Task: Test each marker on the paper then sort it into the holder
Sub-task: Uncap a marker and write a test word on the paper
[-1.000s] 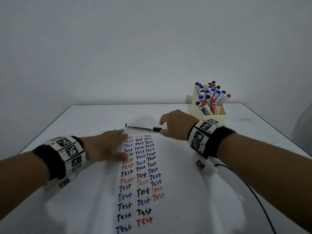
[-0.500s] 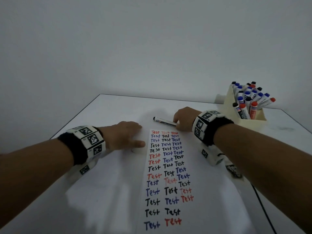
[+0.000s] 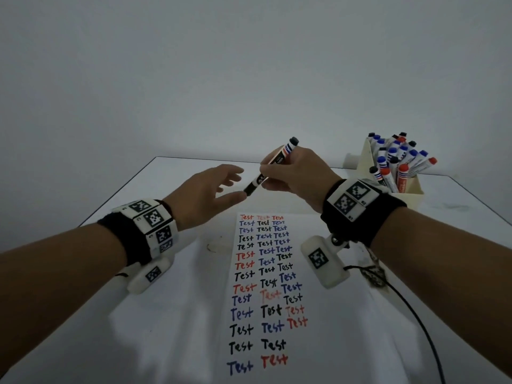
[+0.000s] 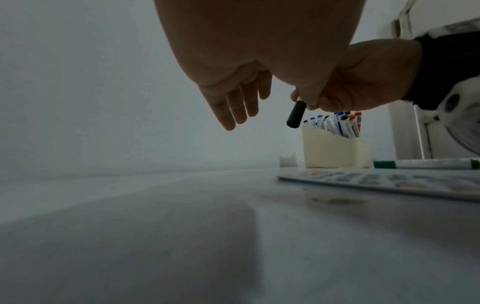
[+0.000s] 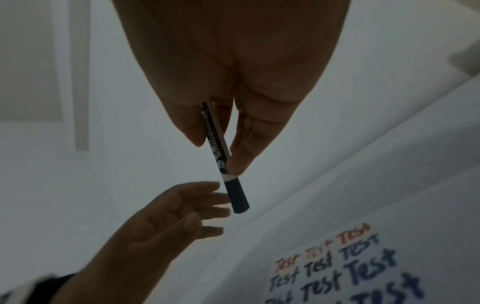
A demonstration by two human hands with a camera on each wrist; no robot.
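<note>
My right hand [image 3: 270, 177] grips a white marker [image 3: 273, 164] by its barrel and holds it tilted above the table, black cap [image 3: 250, 187] pointing down-left. In the right wrist view the marker [image 5: 221, 152] sits between thumb and fingers. My left hand [image 3: 235, 184] hovers open, fingers spread beside the cap [image 5: 237, 197]; I cannot tell whether they touch it. The paper [image 3: 266, 273] with rows of "Test" words lies below. The cream holder [image 3: 410, 195] stands at the back right with several markers in it.
A green marker [image 4: 426, 164] lies at the paper's [image 4: 389, 181] far side, seen only in the left wrist view. A black cable [image 3: 410, 309] trails from my right wrist. A small white object [image 3: 352, 160] sits behind the holder. The table's edges [image 3: 119, 189] run near.
The right hand has lifted the marker off the table and tilted it up. The left hand has left the paper's edge and risen toward the cap.
</note>
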